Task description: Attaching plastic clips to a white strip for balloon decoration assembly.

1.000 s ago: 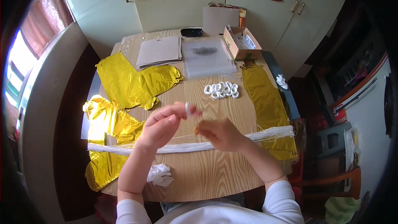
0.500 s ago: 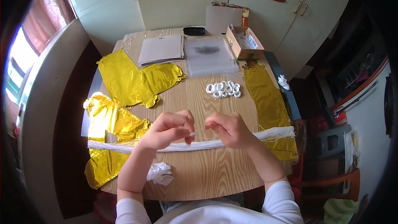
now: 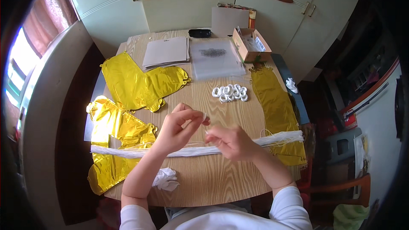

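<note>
Above the middle of the table my left hand (image 3: 180,128) is closed in a pinch. A bit of white string (image 3: 204,115) shows at its fingertips. My right hand (image 3: 232,141), slightly lower and to the right, has its thumb and forefinger pressed together on a small white end of string (image 3: 207,132). Below both hands a long bundle of white string (image 3: 194,151) lies across the table, partly covered by my right hand and left wrist. Beyond my hands sits a cluster of small white coiled rings (image 3: 230,92).
Shiny gold foil balloons (image 3: 142,83) lie flat on the left, and another gold foil balloon (image 3: 276,102) on the right. Grey cards (image 3: 165,52), clear plastic bags (image 3: 216,61) and an open box (image 3: 252,47) stand at the back. Crumpled white tissue (image 3: 165,179) lies near the front edge.
My left hand has risen and turned, its fingertips now farther from me. My right hand has shifted down and left, below the left fingertips. The string between them is less plainly seen.
</note>
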{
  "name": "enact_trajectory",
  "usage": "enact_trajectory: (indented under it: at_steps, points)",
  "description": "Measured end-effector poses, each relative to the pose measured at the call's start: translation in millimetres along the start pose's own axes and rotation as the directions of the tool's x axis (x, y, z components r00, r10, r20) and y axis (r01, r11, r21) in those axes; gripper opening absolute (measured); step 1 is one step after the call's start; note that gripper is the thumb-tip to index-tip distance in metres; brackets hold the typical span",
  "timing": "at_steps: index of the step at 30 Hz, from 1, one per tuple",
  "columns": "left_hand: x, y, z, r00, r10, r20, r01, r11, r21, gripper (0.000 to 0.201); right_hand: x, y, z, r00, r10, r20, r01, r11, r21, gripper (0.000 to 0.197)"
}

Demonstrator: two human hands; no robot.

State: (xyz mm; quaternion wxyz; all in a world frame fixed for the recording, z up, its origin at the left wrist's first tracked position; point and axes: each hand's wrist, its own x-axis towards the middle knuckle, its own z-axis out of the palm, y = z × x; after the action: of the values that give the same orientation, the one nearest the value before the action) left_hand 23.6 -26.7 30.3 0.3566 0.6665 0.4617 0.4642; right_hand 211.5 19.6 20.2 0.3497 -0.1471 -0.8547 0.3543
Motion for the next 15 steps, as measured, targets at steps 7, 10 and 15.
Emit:
enact_trajectory:
  at_steps: [7,10,15]
  points:
    - [-4,1,6,0.998,-0.002,0.062,0.028,0.908,-0.418,0.015,2,12,8,0.996,-0.038,-0.076,0.029,0.992,-0.119,0.011]
    - [0,2,-1,0.998,0.049,-0.026,-0.045,0.992,0.118,0.011,1,0,3,0.999,-0.042,-0.010,0.041,0.991,-0.124,0.010]
    - [-9,3,-2,0.977,-0.018,0.212,0.108,0.900,-0.421,0.013,3,11,1,0.981,-0.044,-0.188,0.016,0.989,-0.148,0.004]
